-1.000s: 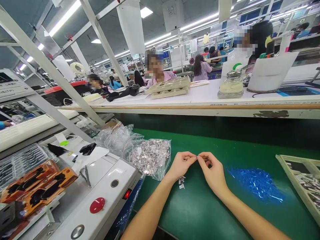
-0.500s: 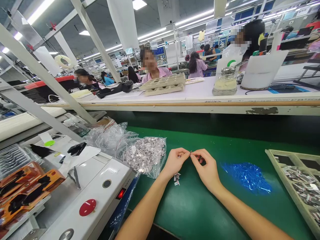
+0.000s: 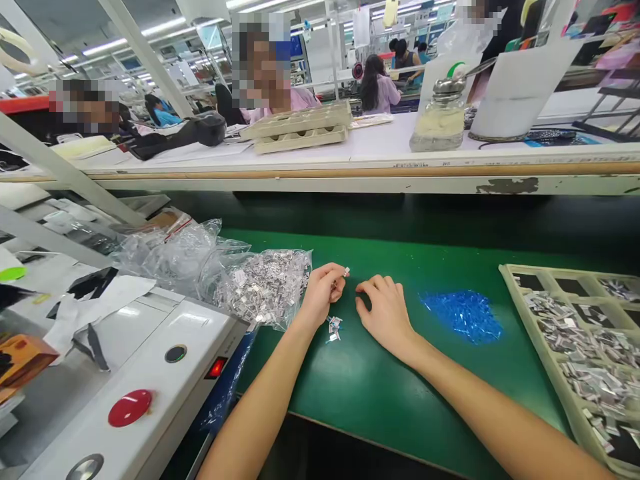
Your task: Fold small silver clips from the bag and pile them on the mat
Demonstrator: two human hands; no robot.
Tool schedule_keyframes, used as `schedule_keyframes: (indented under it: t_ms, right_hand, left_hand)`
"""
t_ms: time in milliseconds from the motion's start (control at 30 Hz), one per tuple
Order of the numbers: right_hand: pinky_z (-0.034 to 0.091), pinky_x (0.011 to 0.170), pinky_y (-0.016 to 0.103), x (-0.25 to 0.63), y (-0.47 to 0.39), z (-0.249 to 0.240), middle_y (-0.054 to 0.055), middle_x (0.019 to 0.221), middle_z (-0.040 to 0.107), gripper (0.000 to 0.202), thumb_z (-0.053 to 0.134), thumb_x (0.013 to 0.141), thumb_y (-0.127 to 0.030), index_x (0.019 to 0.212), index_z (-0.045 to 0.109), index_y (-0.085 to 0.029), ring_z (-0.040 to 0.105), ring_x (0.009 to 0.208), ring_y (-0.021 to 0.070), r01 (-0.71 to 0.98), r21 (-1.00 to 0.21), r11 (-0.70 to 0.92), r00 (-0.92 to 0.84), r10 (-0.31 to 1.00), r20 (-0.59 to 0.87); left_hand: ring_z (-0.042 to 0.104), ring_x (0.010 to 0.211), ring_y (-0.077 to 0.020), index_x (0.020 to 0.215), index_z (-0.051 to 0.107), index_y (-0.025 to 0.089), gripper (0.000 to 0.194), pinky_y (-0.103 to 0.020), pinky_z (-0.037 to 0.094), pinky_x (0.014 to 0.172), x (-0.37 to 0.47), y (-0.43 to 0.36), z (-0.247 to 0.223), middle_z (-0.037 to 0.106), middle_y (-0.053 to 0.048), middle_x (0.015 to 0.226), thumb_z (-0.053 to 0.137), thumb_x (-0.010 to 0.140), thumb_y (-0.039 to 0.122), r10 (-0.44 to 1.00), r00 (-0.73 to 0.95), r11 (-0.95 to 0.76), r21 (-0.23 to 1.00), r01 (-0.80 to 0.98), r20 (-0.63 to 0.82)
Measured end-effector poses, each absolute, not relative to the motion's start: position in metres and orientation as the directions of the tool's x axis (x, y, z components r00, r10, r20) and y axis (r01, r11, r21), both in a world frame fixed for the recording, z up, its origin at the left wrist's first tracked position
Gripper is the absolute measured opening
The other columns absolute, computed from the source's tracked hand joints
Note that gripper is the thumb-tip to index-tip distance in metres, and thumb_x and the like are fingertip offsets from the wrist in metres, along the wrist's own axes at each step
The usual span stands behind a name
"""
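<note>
- A small metal part (image 3: 346,271) is pinched between the thumb and forefinger of the left hand (image 3: 323,293), raised just above the green surface (image 3: 400,400).
- The remaining fingers (image 3: 336,291) of the left hand are curled loosely inward.
- The right hand (image 3: 385,313) is laid palm down on the surface, just beside the left hand but apart from it; its fingers are bent and lightly gathered, and nothing is seen held in them.
- A few loose metal parts (image 3: 333,327) are lying on the surface just below the left hand, between the two wrists.
- A clear bag of metal parts (image 3: 260,287) is lying just to the left of the left hand, close to the wrist; whether it is touched cannot be told.
- More crumpled clear bags (image 3: 170,257) are piled further left, behind it.
- A heap of blue film scraps (image 3: 463,315) is spread on the surface near the right hand, to its right.
- A divided tray (image 3: 517,300) holding further metal parts is set at the right edge, well apart from both hands.
- A white machine housing (image 3: 165,387) with a red button (image 3: 130,407) is placed at the left.
- Other people are seated at a raised white bench (image 3: 380,157) beyond, on which stacked trays (image 3: 300,130) and a glass jar (image 3: 440,123) are standing.
</note>
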State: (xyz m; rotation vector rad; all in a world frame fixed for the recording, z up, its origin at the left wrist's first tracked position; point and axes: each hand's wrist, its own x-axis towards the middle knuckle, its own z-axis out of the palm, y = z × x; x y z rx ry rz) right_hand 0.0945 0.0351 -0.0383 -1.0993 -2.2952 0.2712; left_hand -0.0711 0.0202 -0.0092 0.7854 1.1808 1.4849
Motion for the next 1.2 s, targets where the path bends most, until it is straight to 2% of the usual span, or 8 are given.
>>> schedule_keyframes:
  t_ms: [233, 333, 433, 533, 667, 800, 967, 1200]
  right_hand:
    - [0.040, 0.087, 0.042, 0.095, 0.024, -0.025, 0.010, 0.122, 0.065, 0.025, 0.054, 0.106, -0.020, 0.124, 0.071, -0.023, 0.049, 0.112, 0.0275, 0.331, -0.314, 0.890, -0.791, 0.443, 0.421]
    - [0.039, 0.088, 0.043, 0.095, 0.021, -0.022, 0.010, 0.131, 0.062, 0.029, 0.055, 0.105, -0.017, 0.129, 0.069, -0.024, 0.047, 0.118, 0.0291, 0.266, -0.252, 0.930, -0.870, 0.345, 0.353]
    - [0.039, 0.087, 0.043, 0.094, 0.020, -0.022, 0.011, 0.126, 0.064, 0.024, 0.056, 0.105, -0.017, 0.122, 0.072, -0.023, 0.048, 0.115, 0.0286, 0.253, -0.239, 0.938, -0.891, 0.322, 0.321]
    - [0.039, 0.086, 0.042, 0.095, 0.022, -0.022, 0.010, 0.118, 0.066, 0.018, 0.056, 0.104, -0.017, 0.113, 0.070, -0.021, 0.051, 0.109, 0.0267, 0.255, -0.292, 0.922, -0.877, 0.348, 0.332]
    - [0.041, 0.087, 0.039, 0.096, 0.026, -0.021, 0.005, 0.103, 0.070, 0.009, 0.058, 0.101, -0.017, 0.099, 0.065, -0.023, 0.055, 0.099, 0.0229, 0.223, -0.511, 0.830, -0.817, 0.445, 0.366]
    - [0.047, 0.089, 0.038, 0.098, 0.030, -0.021, 0.003, 0.099, 0.069, 0.009, 0.058, 0.099, -0.017, 0.097, 0.064, -0.024, 0.060, 0.095, 0.0212, 0.144, -0.675, 0.724, -0.623, 0.596, 0.507]
    - [0.049, 0.083, 0.038, 0.099, 0.035, -0.025, 0.004, 0.096, 0.067, 0.009, 0.060, 0.100, -0.020, 0.094, 0.065, -0.025, 0.060, 0.091, 0.0217, 0.245, -0.701, 0.670, -0.282, 0.741, 0.610]
    - [0.050, 0.083, 0.038, 0.100, 0.037, -0.030, 0.005, 0.096, 0.066, 0.009, 0.059, 0.100, -0.022, 0.093, 0.064, -0.025, 0.061, 0.092, 0.0225, 0.324, -0.707, 0.629, -0.274, 0.778, 0.566]
  left_hand:
    - [0.031, 0.038, -0.0050, 0.071, 0.063, 0.016, 0.013, -0.020, 0.012, 0.039, -0.081, 0.021, -0.008, 0.049, 0.002, 0.053, 0.066, 0.063, 0.025, 0.964, -0.199, 0.054, 0.867, -0.495, -0.174]
    - [0.032, 0.038, -0.0055, 0.071, 0.061, 0.016, 0.015, -0.020, 0.013, 0.039, -0.085, 0.021, -0.007, 0.049, 0.002, 0.054, 0.066, 0.068, 0.030, 0.961, -0.209, 0.047, 0.852, -0.521, -0.181]
    - [0.031, 0.038, -0.0051, 0.069, 0.057, 0.017, 0.024, -0.020, 0.014, 0.039, -0.086, 0.021, -0.006, 0.048, 0.002, 0.053, 0.066, 0.076, 0.037, 0.955, -0.230, 0.041, 0.850, -0.525, -0.188]
    - [0.030, 0.038, -0.0046, 0.067, 0.052, 0.018, 0.030, -0.020, 0.013, 0.039, -0.084, 0.022, -0.005, 0.048, 0.003, 0.053, 0.068, 0.078, 0.041, 0.953, -0.221, 0.065, 0.852, -0.520, -0.208]
    - [0.032, 0.040, -0.0038, 0.067, 0.053, 0.017, 0.034, -0.020, 0.013, 0.041, -0.080, 0.022, -0.006, 0.050, 0.003, 0.055, 0.075, 0.076, 0.042, 0.941, -0.258, 0.084, 0.889, -0.449, -0.220]
    - [0.030, 0.039, -0.0041, 0.070, 0.058, 0.016, 0.035, -0.022, 0.012, 0.042, -0.078, 0.020, -0.006, 0.047, 0.004, 0.053, 0.078, 0.076, 0.045, 0.952, -0.241, 0.096, 0.933, -0.347, -0.188]
    - [0.028, 0.043, -0.0050, 0.080, 0.069, 0.013, 0.041, -0.024, 0.012, 0.044, -0.071, 0.015, -0.004, 0.045, 0.004, 0.053, 0.078, 0.082, 0.053, 0.985, -0.090, 0.130, 0.978, -0.162, -0.146]
    - [0.028, 0.051, -0.0069, 0.078, 0.067, 0.014, 0.045, -0.024, 0.016, 0.048, -0.063, 0.007, 0.001, 0.040, 0.004, 0.058, 0.074, 0.088, 0.057, 0.997, 0.058, 0.059, 0.998, -0.030, -0.057]
